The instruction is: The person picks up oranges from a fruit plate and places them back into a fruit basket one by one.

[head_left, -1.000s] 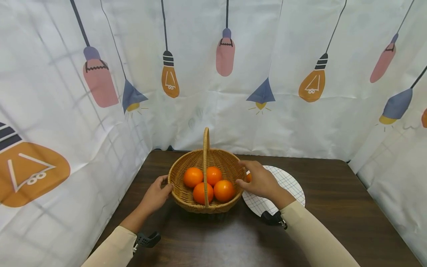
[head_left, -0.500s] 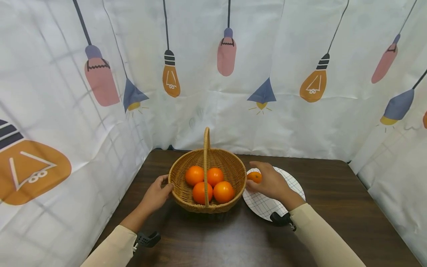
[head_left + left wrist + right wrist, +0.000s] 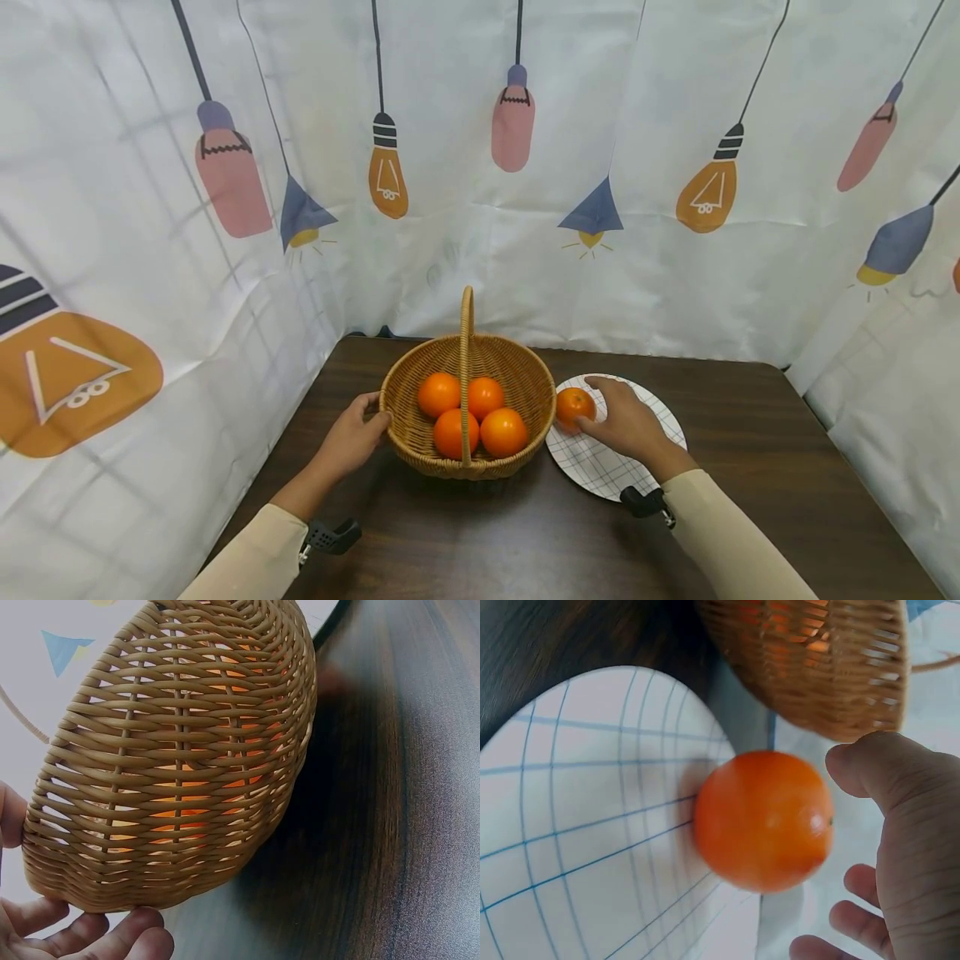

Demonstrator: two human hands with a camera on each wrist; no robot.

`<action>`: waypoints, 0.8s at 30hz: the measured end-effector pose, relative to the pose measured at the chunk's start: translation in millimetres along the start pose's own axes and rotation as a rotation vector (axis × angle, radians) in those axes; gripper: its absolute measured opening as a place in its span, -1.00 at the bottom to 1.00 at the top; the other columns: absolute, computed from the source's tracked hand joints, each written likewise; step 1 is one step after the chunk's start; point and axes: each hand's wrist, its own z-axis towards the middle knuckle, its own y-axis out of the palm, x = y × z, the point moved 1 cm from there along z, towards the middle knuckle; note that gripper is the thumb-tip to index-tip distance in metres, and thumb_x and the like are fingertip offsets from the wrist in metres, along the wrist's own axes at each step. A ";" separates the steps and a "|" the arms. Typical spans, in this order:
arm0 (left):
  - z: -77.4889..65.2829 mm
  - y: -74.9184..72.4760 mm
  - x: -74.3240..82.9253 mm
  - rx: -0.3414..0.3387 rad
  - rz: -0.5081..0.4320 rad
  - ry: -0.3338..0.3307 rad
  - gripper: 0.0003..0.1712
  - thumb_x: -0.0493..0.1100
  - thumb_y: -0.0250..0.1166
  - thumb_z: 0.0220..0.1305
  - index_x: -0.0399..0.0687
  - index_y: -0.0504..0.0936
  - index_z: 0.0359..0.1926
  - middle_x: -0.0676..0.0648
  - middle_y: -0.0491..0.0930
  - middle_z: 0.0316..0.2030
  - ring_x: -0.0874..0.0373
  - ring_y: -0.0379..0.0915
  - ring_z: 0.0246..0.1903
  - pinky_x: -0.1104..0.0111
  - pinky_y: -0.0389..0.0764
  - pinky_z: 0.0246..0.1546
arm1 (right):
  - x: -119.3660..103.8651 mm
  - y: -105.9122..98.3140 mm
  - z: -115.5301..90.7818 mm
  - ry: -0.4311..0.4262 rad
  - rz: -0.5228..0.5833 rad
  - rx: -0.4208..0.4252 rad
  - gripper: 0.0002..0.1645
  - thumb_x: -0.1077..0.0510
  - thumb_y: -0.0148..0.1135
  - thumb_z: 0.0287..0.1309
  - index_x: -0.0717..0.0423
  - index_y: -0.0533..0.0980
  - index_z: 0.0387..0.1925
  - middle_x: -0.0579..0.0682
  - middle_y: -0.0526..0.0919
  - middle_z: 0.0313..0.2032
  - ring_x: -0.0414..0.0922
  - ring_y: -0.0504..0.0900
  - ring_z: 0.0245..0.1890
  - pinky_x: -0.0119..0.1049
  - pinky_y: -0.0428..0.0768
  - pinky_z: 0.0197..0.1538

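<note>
A wicker basket [image 3: 408,446] with a tall handle holds several oranges [image 3: 504,432]. At its left rim my left hand [image 3: 354,435] grips the basket, thumb over the edge and fingertips against the woven side, as the left wrist view also shows. One orange [image 3: 575,409] rests on a white plate [image 3: 660,417] with blue grid lines, just right of the basket. Above the plate my right hand [image 3: 626,423] is beside that orange, thumb and fingers apart. In the right wrist view a gap shows between the thumb [image 3: 851,769] and the orange.
A dark wooden table [image 3: 750,467] bears the basket and plate. White curtains [image 3: 660,292] printed with lamps hang behind it and along both sides. The basket's right side comes right up to the plate's left edge.
My right hand has moved right from the basket's rim, uncovering the orange on the plate. The left hand keeps its grip on the basket, which stays in place.
</note>
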 end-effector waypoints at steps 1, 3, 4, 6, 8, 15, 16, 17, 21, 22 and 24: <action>-0.1 -0.3 -0.1 -0.001 0.000 0.001 -0.33 -0.09 0.08 0.54 -0.35 0.17 0.49 -0.39 0.30 0.35 -0.19 0.53 0.15 0.10 0.66 0.04 | 1.7 1.3 0.3 0.008 0.001 -0.003 -0.06 -0.14 0.48 0.11 0.17 0.37 0.43 0.22 0.47 0.32 0.23 0.40 0.33 0.29 0.50 0.19; -0.2 -0.3 0.0 -0.002 -0.007 0.000 -0.33 -0.09 0.08 0.54 -0.35 0.17 0.49 -0.39 0.30 0.35 -0.19 0.53 0.15 0.09 0.66 0.05 | 5.0 4.3 1.5 0.020 -0.002 -0.014 -0.04 -0.14 0.48 0.10 0.18 0.35 0.43 0.24 0.47 0.33 0.25 0.41 0.32 0.29 0.50 0.18; -0.3 -0.3 0.1 0.000 -0.007 -0.001 -0.33 -0.09 0.08 0.54 -0.34 0.18 0.49 -0.38 0.30 0.35 -0.19 0.53 0.15 0.09 0.66 0.05 | 6.5 5.9 2.4 0.022 -0.006 -0.022 -0.03 -0.14 0.48 0.10 0.19 0.35 0.44 0.25 0.46 0.33 0.26 0.41 0.32 0.30 0.50 0.19; -0.2 0.2 -0.2 0.001 -0.002 -0.004 -0.34 -0.08 0.08 0.54 -0.34 0.19 0.49 -0.38 0.31 0.34 -0.18 0.54 0.13 0.10 0.67 0.04 | 8.6 8.6 3.8 0.029 -0.006 -0.038 0.00 -0.15 0.48 0.09 0.20 0.33 0.45 0.26 0.46 0.33 0.27 0.41 0.32 0.30 0.49 0.20; -0.3 0.8 -0.1 0.003 0.009 0.000 -0.34 -0.08 0.08 0.53 -0.36 0.20 0.48 -0.39 0.32 0.33 -0.17 0.55 0.10 0.11 0.68 0.02 | 10.1 11.1 5.2 0.036 -0.005 -0.053 0.02 -0.16 0.49 0.08 0.20 0.32 0.45 0.27 0.45 0.34 0.27 0.40 0.32 0.29 0.47 0.22; -1.4 0.8 0.9 0.010 0.027 -0.007 -0.33 -0.07 0.09 0.52 -0.34 0.21 0.48 -0.38 0.33 0.33 -0.14 0.55 0.08 0.13 0.68 -0.01 | 13.2 16.1 8.4 0.063 -0.018 -0.074 0.04 -0.17 0.54 0.04 0.19 0.34 0.45 0.26 0.46 0.33 0.25 0.42 0.31 0.30 0.50 0.19; -1.5 0.8 1.1 0.011 0.027 -0.006 -0.33 -0.07 0.09 0.52 -0.35 0.20 0.48 -0.39 0.33 0.33 -0.15 0.55 0.08 0.13 0.68 -0.01 | 13.6 16.8 8.9 0.065 -0.022 -0.077 0.04 -0.17 0.54 0.04 0.19 0.34 0.44 0.27 0.46 0.32 0.25 0.42 0.31 0.30 0.50 0.18; -1.6 0.7 1.1 0.012 0.027 -0.007 -0.33 -0.07 0.09 0.52 -0.35 0.21 0.48 -0.39 0.33 0.33 -0.15 0.55 0.08 0.13 0.68 -0.01 | 13.7 17.1 9.5 0.068 -0.024 -0.080 0.04 -0.18 0.54 0.04 0.19 0.34 0.44 0.27 0.47 0.32 0.24 0.42 0.30 0.30 0.50 0.18; -1.3 1.2 0.6 0.015 0.028 -0.007 -0.34 -0.07 0.09 0.52 -0.35 0.21 0.47 -0.39 0.34 0.33 -0.16 0.55 0.08 0.13 0.69 -0.01 | 13.5 18.7 10.7 0.080 -0.015 -0.091 0.04 -0.19 0.54 0.03 0.20 0.36 0.43 0.27 0.48 0.29 0.23 0.45 0.28 0.29 0.51 0.18; -1.2 1.2 0.5 0.017 0.030 -0.008 -0.34 -0.07 0.09 0.52 -0.35 0.22 0.47 -0.38 0.34 0.33 -0.15 0.55 0.08 0.13 0.69 -0.01 | 13.3 19.0 10.9 0.081 -0.010 -0.092 0.03 -0.19 0.54 0.03 0.20 0.36 0.42 0.27 0.49 0.28 0.23 0.46 0.26 0.29 0.51 0.18; -1.1 1.0 0.2 0.017 0.032 -0.006 -0.34 -0.07 0.09 0.52 -0.35 0.22 0.47 -0.38 0.34 0.33 -0.15 0.55 0.08 0.13 0.69 -0.01 | 12.9 19.8 11.2 0.083 -0.006 -0.093 0.01 -0.18 0.55 0.03 0.20 0.37 0.41 0.26 0.52 0.25 0.21 0.49 0.23 0.26 0.53 0.16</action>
